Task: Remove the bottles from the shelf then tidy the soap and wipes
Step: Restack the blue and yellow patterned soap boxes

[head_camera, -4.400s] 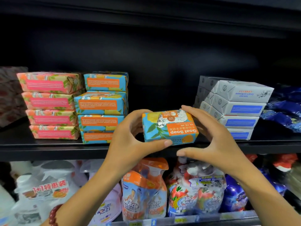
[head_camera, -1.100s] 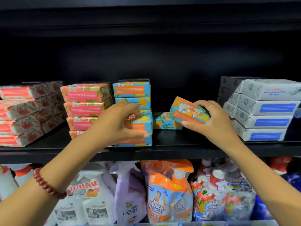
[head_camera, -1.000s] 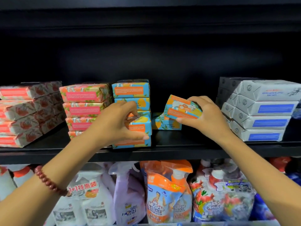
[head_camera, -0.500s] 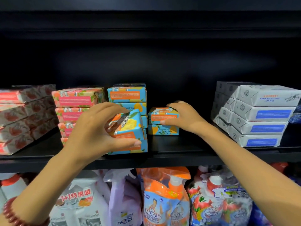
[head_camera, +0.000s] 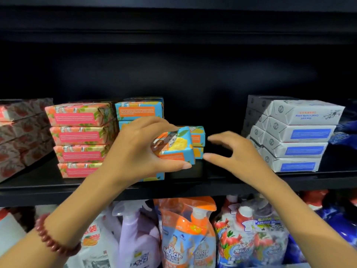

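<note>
The left hand [head_camera: 139, 151] pinches a tilted blue soap bar [head_camera: 176, 147]; the right hand [head_camera: 237, 153] hovers half-open, empty. Level it, then seat it squarely by the 2 stacked bars [head_camera: 198, 139].

Dark red beaded bracelet [head_camera: 56, 241] round left wrist, oval beads; both forearms bare.

Leaves one soap bar [head_camera: 198, 134] lying just right of the blue stack [head_camera: 138, 111], right hand [head_camera: 237, 153] drawn back, fingers spread; lifts a tilted bar [head_camera: 175, 146] off that stack in the left hand [head_camera: 139, 149].
</note>
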Available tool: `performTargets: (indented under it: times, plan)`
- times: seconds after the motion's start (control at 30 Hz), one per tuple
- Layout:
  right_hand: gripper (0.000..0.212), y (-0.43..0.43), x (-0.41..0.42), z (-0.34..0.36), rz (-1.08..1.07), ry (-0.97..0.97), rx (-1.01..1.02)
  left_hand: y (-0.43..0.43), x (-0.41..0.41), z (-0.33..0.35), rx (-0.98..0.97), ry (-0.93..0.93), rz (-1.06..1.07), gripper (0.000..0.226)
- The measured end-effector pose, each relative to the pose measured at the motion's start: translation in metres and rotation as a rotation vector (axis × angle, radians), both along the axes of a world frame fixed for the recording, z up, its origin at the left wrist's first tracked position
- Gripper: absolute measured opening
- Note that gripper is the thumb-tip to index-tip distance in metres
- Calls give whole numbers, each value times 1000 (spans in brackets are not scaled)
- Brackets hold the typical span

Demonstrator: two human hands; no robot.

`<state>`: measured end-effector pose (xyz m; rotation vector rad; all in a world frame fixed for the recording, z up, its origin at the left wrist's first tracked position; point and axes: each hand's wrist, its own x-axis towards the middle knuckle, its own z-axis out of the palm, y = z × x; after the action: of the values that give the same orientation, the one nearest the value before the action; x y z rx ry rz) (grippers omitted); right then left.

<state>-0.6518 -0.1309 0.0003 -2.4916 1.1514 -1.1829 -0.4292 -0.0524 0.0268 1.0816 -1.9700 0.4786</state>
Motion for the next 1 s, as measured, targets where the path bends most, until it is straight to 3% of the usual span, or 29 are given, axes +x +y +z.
performTargets:
  times: [0.07,0.17,0.53,0.8,1.0]
  plan:
    - [42,13,-14,-11,64,68,70,-11,-16,6,16,-21,-20,66]
    - [57,19,-27,-26,107,172,84,-29,-38,12,23,-40,-36,68]
    - [46,19,-34,-47,19,126,34,-81,-62,27,193,-183,152,71]
    - [46,18,-35,-50,-1,140,28,-72,-59,22,102,-178,216,37]
    - [46,19,-35,-50,-8,147,27,-75,-52,14,82,-158,288,36]
